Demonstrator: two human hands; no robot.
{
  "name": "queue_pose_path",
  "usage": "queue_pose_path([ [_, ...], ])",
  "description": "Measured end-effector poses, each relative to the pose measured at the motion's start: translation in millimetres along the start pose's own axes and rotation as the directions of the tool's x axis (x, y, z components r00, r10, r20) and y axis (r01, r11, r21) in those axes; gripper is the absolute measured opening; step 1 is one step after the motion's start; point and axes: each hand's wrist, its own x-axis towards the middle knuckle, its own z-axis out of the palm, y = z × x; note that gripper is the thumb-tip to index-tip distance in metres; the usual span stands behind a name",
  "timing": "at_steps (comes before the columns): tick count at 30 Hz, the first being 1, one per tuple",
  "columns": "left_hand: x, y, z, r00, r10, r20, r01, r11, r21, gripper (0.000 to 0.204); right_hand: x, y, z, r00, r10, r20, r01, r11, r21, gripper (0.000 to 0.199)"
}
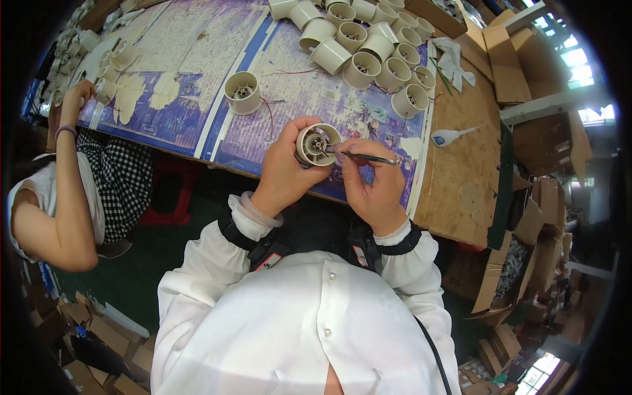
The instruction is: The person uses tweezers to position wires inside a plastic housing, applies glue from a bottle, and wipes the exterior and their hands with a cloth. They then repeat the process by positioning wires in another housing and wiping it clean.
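Observation:
My left hand [289,161] is wrapped around a cream cylindrical housing [336,133], its open end facing up. Inside it a small round motor part with copper-coloured windings [317,144] shows. In my right hand [373,181] is a pair of metal tweezers [372,158], gripped like a pen. Their tip reaches over the housing's right rim; what it touches inside is too small to tell. Ahead and to the left, a similar housing [243,93] stands upright on the table with thin red and dark wires trailing from it.
Many cream housings [352,37] crowd the far side of the worn purple-and-white table cover [197,125]. A small white squeeze bottle [446,137] and a white cloth [453,60] lie on the brown board at right. On the left, a co-worker's hand [80,94] handles similar housings. Cardboard boxes [507,273] stand at right.

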Motion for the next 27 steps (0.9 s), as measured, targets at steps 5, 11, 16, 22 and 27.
queue_pose_path([
  [5,1.7,0.1,2.4,1.0,0.01,-0.009,-0.01,1.0,-0.019,0.057,1.0,3.2,-1.0,1.0,-0.009,0.021,0.01,0.999,-0.038,0.022],
  [11,-1.4,1.9,3.7,0.999,0.027,-0.017,-0.026,0.997,0.073,0.057,-0.7,3.1,-6.3,0.998,0.047,0.035,-0.043,0.994,-0.101,0.021],
  [16,-0.4,6.6,4.2,0.999,0.041,-0.032,-0.036,0.99,0.138,0.056,3.8,-1.8,-4.8,1.0,0.004,0.002,-0.004,1.0,0.001,0.019],
  [22,-2.4,3.6,0.8,0.997,0.071,-0.042,-0.063,0.984,0.165,0.054,-1.7,-7.7,-92.1,0.966,0.021,-0.259,-0.103,0.945,-0.31,0.018],
  [27,4.4,4.7,2.2,0.999,0.02,-0.043,-0.014,0.989,0.145,0.052,-60.2,31.1,-181.3,0.946,0.311,0.087,-0.087,0.506,-0.858,0.027],
])
